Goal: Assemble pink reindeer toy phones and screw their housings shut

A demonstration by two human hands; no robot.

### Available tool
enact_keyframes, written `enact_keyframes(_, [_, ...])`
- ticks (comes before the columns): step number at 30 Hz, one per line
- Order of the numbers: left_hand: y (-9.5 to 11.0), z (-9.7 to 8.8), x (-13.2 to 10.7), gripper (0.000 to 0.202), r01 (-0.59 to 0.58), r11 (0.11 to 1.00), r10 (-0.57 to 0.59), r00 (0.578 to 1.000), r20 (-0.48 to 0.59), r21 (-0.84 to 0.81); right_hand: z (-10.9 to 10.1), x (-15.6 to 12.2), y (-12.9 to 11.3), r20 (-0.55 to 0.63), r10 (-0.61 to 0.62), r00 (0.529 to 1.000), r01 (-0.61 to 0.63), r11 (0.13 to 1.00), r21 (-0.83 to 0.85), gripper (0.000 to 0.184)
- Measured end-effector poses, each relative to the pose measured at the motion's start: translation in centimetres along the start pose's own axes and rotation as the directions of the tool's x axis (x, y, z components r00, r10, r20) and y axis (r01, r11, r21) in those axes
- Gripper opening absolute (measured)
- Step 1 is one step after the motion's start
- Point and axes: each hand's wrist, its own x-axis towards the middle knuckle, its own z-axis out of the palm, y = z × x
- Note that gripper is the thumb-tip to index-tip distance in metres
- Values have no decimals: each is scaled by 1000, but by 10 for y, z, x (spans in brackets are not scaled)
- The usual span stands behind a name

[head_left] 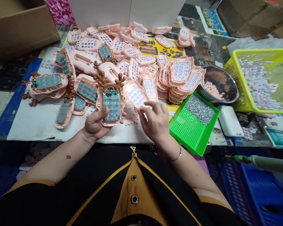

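My left hand (95, 124) grips a pink toy phone half (111, 105) with brown antlers, its green circuit board and clear keypad facing up. In my right hand (154, 121) is a pink front cover (136, 95) with a grid of key holes, pinched by its lower edge and slightly blurred. The cover is beside the phone half, at its right. Small pink pieces (132, 121) lie on the white sheet between my hands. More antlered halves with boards (87, 91) lie to the left of my left hand.
Stacked pink covers (181, 70) stand behind my right hand. Further right are a green basket (179, 125) of small screws, a metal bowl (233, 91) of pink pieces and a yellow basket (250, 108). A screwdriver-like tool (261, 163) juts in at right; a cardboard box (23, 34) stands at left.
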Motion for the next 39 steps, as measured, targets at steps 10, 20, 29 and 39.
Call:
enact_keyframes(10, [9,8,-17,61,98,995,-98,995,26,29,-19,-32,-10,-172,158,972,-54,866,497,33])
enact_keyframes(20, [8,13,-18,53,225,970,-237,960,151,94,-9,-40,-17,819,-177,546,-760,-514,396,81])
enact_keyframes(29, [1,9,-12,78,137,979,-150,986,73,151,6,-45,-29,797,-54,601,-667,-583,463,92])
enact_keyframes(39, [-14,21,-3,66,22,960,32,981,-190,279,23,-21,-55,733,153,662,-613,-452,648,75])
